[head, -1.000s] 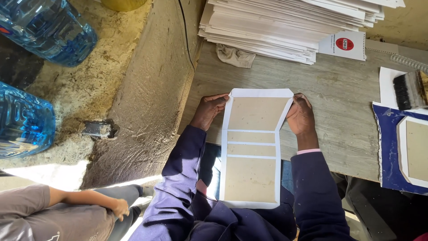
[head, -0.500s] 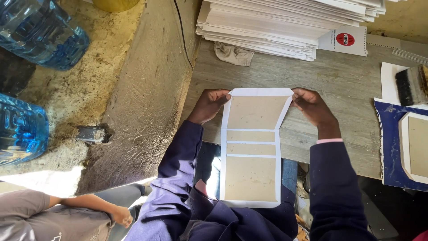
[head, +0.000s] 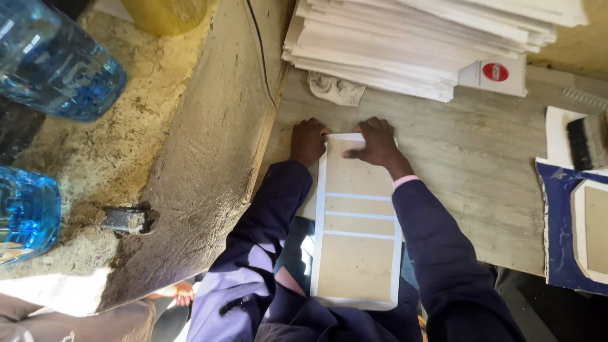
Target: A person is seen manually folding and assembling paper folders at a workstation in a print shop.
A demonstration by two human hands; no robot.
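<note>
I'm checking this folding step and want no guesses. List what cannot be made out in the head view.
- Far edge of the card sheet: covered by the left hand and right hand, so the fold there is hidden.
- Sheet's near end: overhangs the table; what is under it is unseen.
- Paper stack: cut off by the top edge.
- Brush and blue cover: cut off at the right edge.

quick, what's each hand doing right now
Left hand: curled, pressing the left top corner of the board cover.
Right hand: open, fingers flat on its top edge.
</note>
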